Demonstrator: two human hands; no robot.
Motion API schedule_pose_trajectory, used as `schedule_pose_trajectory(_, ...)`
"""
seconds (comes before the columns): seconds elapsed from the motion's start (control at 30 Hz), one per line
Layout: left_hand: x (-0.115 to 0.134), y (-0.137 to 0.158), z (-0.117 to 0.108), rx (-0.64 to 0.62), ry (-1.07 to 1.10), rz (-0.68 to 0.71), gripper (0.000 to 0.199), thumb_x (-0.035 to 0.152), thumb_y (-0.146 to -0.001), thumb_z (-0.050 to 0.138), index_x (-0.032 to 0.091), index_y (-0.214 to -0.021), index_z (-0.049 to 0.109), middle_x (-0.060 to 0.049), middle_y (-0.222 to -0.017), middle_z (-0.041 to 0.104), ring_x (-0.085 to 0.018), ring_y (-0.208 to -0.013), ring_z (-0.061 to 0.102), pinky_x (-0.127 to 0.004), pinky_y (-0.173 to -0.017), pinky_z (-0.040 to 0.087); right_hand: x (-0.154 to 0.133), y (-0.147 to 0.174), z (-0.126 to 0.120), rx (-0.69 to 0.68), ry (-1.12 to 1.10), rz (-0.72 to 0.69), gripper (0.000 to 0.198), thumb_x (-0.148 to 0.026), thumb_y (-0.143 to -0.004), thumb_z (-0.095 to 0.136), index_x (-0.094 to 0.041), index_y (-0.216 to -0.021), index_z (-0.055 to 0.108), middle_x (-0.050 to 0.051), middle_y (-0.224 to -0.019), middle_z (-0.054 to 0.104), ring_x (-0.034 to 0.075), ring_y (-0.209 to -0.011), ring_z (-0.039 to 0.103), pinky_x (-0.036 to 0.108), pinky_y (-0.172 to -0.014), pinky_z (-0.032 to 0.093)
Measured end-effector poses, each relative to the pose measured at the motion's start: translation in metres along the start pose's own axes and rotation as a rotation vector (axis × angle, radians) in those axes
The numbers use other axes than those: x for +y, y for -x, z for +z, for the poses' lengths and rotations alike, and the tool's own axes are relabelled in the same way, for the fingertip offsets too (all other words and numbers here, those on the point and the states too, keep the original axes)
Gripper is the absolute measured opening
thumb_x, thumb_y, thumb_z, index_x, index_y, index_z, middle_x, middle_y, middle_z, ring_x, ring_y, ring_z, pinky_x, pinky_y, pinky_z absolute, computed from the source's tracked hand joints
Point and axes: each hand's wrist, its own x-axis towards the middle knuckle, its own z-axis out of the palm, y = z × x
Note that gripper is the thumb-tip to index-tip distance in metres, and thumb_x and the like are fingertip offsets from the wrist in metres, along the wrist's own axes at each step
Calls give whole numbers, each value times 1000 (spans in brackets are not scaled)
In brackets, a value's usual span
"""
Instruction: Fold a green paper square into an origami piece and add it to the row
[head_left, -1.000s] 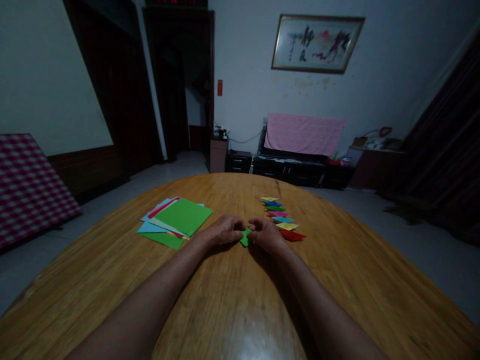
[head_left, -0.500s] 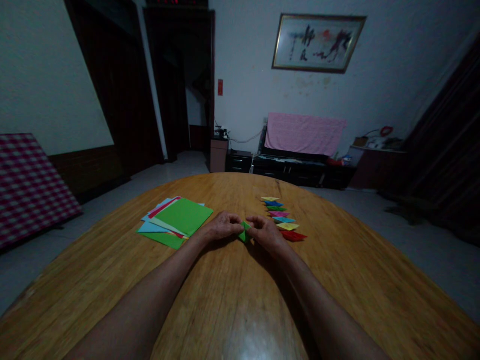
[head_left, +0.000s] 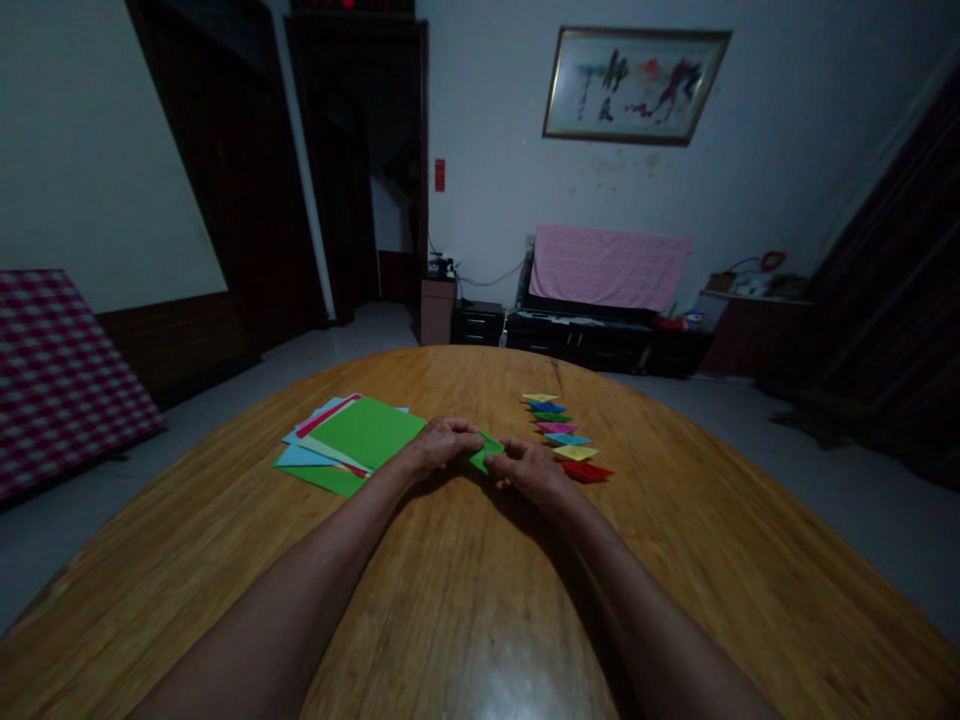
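Note:
Between my two hands is a small piece of folded green paper point(head_left: 485, 452), just above or on the wooden table point(head_left: 420, 620). My left hand point(head_left: 442, 445) pinches its left side with thumb and fingers. On its right side, my right hand point(head_left: 529, 468) grips the paper, with the thumb near its lower corner. The fingertips hide part of the folds. Right of my right hand, several folded paper boats lie in a row, the red boat point(head_left: 586, 471) closest and a yellow boat point(head_left: 540, 398) farthest. Beside my left hand lies a stack of coloured paper sheets point(head_left: 367, 432), green on top.
The round table fills the foreground. Beyond it stand a low black cabinet point(head_left: 577, 342) and a pink cloth point(head_left: 611, 265) draped over a wide object. A red checked cloth point(head_left: 64, 375) hangs at the left. A framed picture point(head_left: 637, 87) is on the wall.
The green paper has turned and tilted between my hands, showing a longer flat face. My left hand has shifted slightly left and my right fingers have moved lower on the paper.

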Motion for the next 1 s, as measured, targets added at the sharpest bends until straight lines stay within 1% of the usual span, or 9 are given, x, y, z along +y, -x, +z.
schedule_pose_trajectory(0.13, -3, -4, 0, 22, 96, 3, 18, 27, -62, 68, 14, -69, 58, 3, -55, 53, -8, -47, 47, -22, -47, 32, -1, 2, 1, -28, 0, -15, 26, -34, -71, 64, -14, -87, 63, -1, -68, 61, 12, -60, 57, 21, -55, 42)
schedule_pose_trajectory(0.27, -3, -6, 0, 7, 159, -1, 19, 26, -61, 70, 13, -67, 57, 3, -53, 52, -8, -45, 46, -22, -47, 33, -2, 1, 3, 31, -17, 7, 29, -31, -65, 69, -14, -88, 62, -3, -63, 57, 11, -55, 53, 22, -53, 41)
schedule_pose_trajectory(0.37, 0, -4, 2, -1, 204, 16, 20, 26, -61, 70, 13, -67, 56, 4, -52, 51, -8, -44, 46, -22, -47, 34, -4, -1, 2, 48, 10, -35, 29, -30, -65, 68, -14, -88, 61, -5, -62, 54, 10, -54, 50, 22, -51, 39)
schedule_pose_trajectory(0.5, 7, 3, 6, -13, 245, 25, 20, 26, -62, 70, 13, -70, 57, 3, -56, 54, -8, -45, 47, -23, -48, 37, -3, -3, 0, 52, 37, -70, 28, -27, -65, 66, -14, -89, 60, -4, -65, 55, 10, -56, 49, 22, -52, 37)
schedule_pose_trajectory(0.6, 9, 6, 8, 0, 199, 17, 20, 27, -64, 70, 13, -72, 59, 2, -57, 54, -7, -45, 47, -22, -47, 36, -1, -2, 0, 43, 28, -67, 26, -25, -66, 64, -15, -89, 60, -5, -63, 54, 10, -55, 48, 22, -52, 37)
schedule_pose_trajectory(0.67, 9, 6, 9, 20, 150, 10, 19, 28, -64, 69, 13, -69, 59, 3, -54, 52, -7, -44, 45, -21, -45, 33, 0, -2, 0, 28, 27, -63, 25, -24, -66, 63, -16, -89, 60, -5, -62, 53, 10, -54, 48, 21, -51, 37)
schedule_pose_trajectory(0.8, 8, 5, 8, 19, 165, 15, 19, 28, -64, 68, 13, -65, 56, 5, -50, 47, -7, -42, 43, -21, -44, 33, 1, -2, 1, 28, 23, -73, 24, -23, -66, 63, -16, -88, 60, -4, -63, 55, 10, -55, 50, 22, -52, 39)
schedule_pose_trajectory(0.9, 5, 3, 8, 13, 161, 31, 19, 29, -64, 68, 13, -66, 58, 4, -52, 50, -7, -43, 46, -21, -44, 34, -2, 1, 1, 9, 14, -74, 21, -26, -65, 64, -15, -82, 60, -3, -63, 55, 11, -54, 50, 22, -52, 39)
schedule_pose_trajectory(1.0, 1, 1, 7, 16, 132, 52, 21, 30, -65, 68, 12, -69, 59, 3, -54, 53, -8, -44, 48, -20, -44, 33, -7, 6, 2, -24, 34, -29, 15, -29, -68, 61, -15, -75, 60, -2, -59, 56, 10, -52, 49, 21, -50, 37)
